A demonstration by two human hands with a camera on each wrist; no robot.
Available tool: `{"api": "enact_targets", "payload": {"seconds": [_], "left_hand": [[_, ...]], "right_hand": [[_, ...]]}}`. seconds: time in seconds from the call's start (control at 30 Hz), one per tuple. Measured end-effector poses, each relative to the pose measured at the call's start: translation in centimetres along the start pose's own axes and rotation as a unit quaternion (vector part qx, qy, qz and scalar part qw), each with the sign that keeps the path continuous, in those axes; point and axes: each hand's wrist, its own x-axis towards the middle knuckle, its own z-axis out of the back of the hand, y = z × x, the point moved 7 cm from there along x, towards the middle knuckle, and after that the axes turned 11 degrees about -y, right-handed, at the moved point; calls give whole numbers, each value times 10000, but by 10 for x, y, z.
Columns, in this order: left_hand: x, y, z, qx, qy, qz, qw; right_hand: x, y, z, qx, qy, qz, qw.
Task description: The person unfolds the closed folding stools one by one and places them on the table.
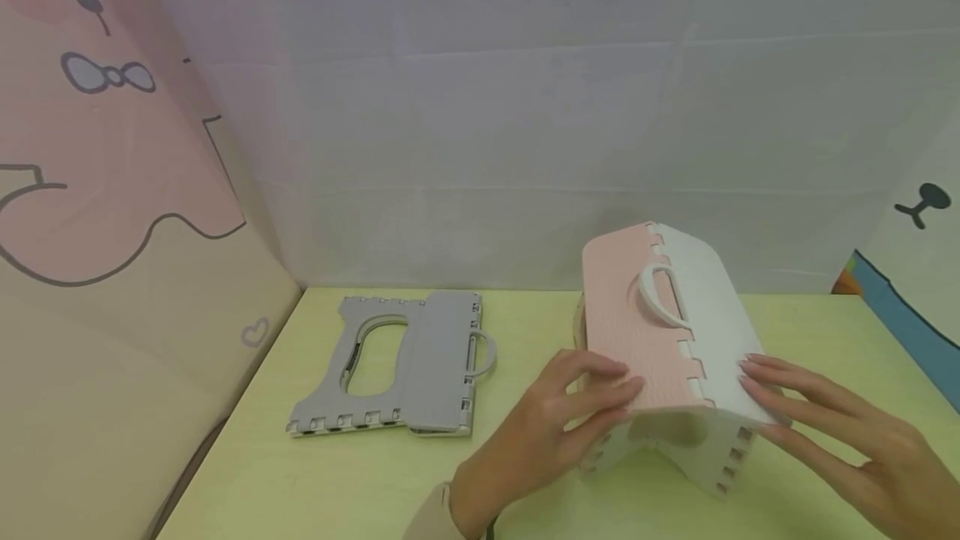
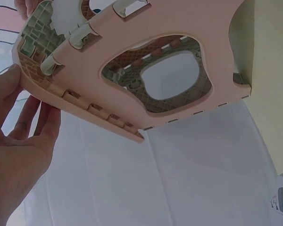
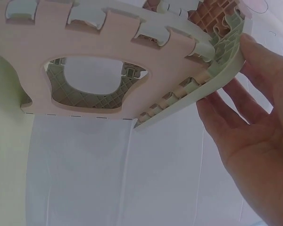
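Note:
A pink-and-white folding stool stands partly unfolded at the right of the table, its two top panels sloping down from a raised middle hinge. A white loop handle sticks up along that hinge. My left hand grips the near edge of the pink panel between thumb and fingers. On the other side, my right hand holds the near outer edge of the white panel the same way. Both wrist views show the ribbed underside of the panels and a pink leg panel with a large cut-out.
A grey folding stool lies folded out flat at the left of the pale yellow table. Behind the table hangs a white cloth. Cartoon-printed cloth stands along the left side, with more at the right.

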Motion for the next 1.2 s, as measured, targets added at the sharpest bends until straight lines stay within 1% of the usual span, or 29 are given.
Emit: {"api": "enact_targets", "payload": {"seconds": [0.17,0.37,0.6,0.7,0.8,1.03,1.07,1.2], "left_hand": [[0,-1,1,83,-20,-144,9999],[1,-1,1,172,-10,-199,9997],[0,-1,2,276,5,-293,9992],[-1,0,1,267,27,-280,9992],[-1,0,1,238,38,-254,9994],[0,-1,0,291,67,-236,9993],[-1,0,0,311,67,-243,9992],[-1,0,0,349,77,-241,9991]], "right_hand": [[0,1,0,-13,57,14,10000],[0,0,-1,-14,37,12,10000],[-1,-1,-2,99,-228,368,9990],[-1,-2,-2,54,-151,288,9995],[-1,-1,-2,-53,23,128,9999],[-1,-1,-1,2,-43,173,9998],[-1,-1,-1,-39,6,116,9999],[0,0,-1,-79,31,96,9999]]}}
